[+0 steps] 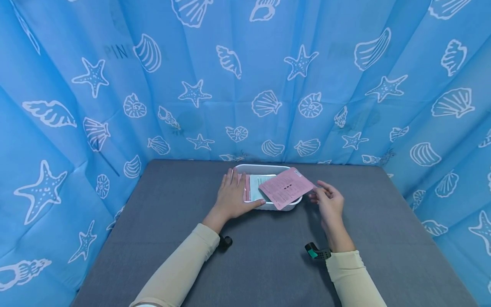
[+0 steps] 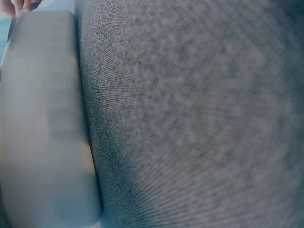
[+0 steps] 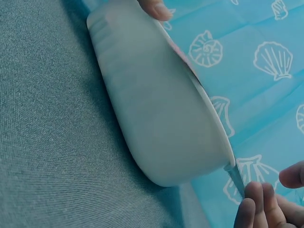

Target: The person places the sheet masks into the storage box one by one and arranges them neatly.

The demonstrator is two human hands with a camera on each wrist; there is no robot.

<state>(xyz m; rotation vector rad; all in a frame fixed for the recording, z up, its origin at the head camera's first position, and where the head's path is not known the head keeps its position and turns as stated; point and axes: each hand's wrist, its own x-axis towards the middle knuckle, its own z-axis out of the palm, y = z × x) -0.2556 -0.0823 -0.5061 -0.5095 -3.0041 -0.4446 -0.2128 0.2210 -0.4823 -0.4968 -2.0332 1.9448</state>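
A white plastic tray (image 1: 271,207) stands on the table, its side wall (image 2: 42,104) filling the left of the left wrist view. My left hand (image 1: 231,198) rests over its left end, fingers straight, thumb along the near rim. A flat pink packet (image 1: 287,187) with small print lies slanted across the tray's right part, overhanging the rim. My right hand (image 1: 331,205) pinches its right corner with the fingertips (image 3: 254,190); another digit stands apart. Under the pink packet, a pale blue packet (image 1: 257,187) and another pink one (image 1: 247,187) lie inside the tray, partly hidden.
Grey cloth covers the table (image 1: 264,256). A blue curtain (image 1: 245,76) with white shells and starfish hangs behind and along both sides, close past the tray. Dark bands with small devices (image 1: 317,251) sit at the wrists.
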